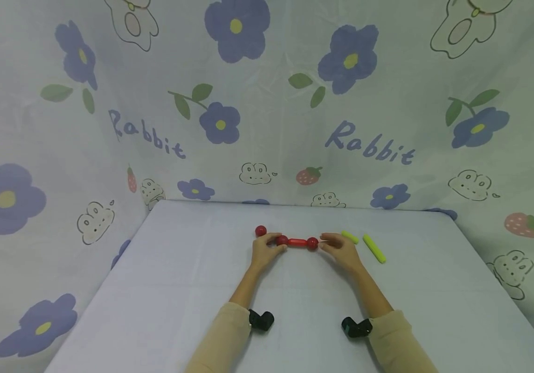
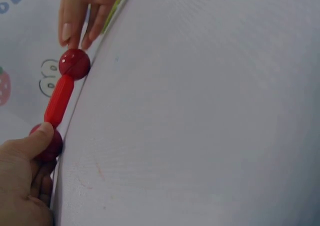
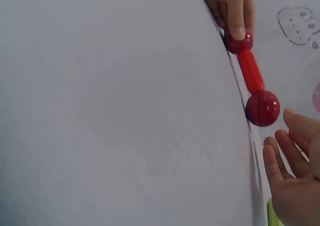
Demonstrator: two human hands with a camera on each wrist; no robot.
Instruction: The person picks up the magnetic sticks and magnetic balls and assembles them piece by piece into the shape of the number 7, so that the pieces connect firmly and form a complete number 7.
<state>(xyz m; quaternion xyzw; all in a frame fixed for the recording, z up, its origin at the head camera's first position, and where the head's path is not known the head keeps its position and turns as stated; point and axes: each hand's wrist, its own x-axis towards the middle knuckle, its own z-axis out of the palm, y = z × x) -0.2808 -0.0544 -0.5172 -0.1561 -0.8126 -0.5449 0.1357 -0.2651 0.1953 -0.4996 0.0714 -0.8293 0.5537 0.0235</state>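
A short red rod [image 1: 297,242] joins two dark red balls into a dumbbell shape lying across the white table. My left hand [image 1: 265,252] pinches the left ball [image 2: 48,143] between thumb and fingers. Beside the right ball [image 3: 263,108] is my right hand [image 1: 343,251], its fingers loosely spread and a small gap from the ball in the right wrist view. Just behind my left hand sits a loose red ball [image 1: 260,231].
To the right of my right hand lie a shorter yellow-green rod [image 1: 349,237] and a longer yellow-green rod [image 1: 374,248]. A patterned cloth [image 1: 267,103] rises behind the white table [image 1: 178,269].
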